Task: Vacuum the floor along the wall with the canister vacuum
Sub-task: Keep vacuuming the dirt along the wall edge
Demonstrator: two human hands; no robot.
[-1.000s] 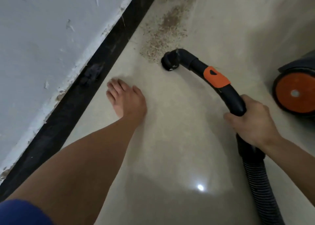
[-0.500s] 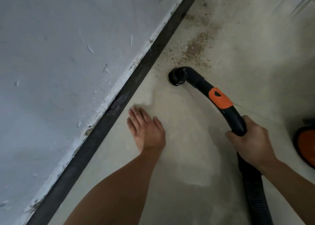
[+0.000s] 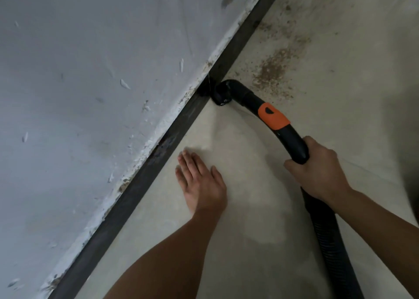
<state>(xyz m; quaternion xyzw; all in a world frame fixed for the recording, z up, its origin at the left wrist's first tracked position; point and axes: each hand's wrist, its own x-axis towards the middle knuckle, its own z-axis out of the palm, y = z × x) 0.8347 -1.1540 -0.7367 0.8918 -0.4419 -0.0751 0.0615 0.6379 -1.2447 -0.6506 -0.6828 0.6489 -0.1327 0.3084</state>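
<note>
My right hand grips the black curved handle of the vacuum hose, just below its orange collar. The hose's black nozzle end sits on the floor right against the dark baseboard. A ribbed black hose trails back from my grip toward the bottom right. My left hand rests flat on the pale floor beside the baseboard, fingers straight, holding nothing. A patch of brown dust lies on the floor just beyond the nozzle.
A grey-white wall with chipped paint fills the left side, running diagonally. More scattered dust lies farther along the baseboard. The pale floor stretches around my hands. The canister is out of view.
The nozzle has moved left from the open floor up against the baseboard. My view has shifted toward the wall, and the orange-wheeled canister has left the frame. My left hand stays flat on the floor.
</note>
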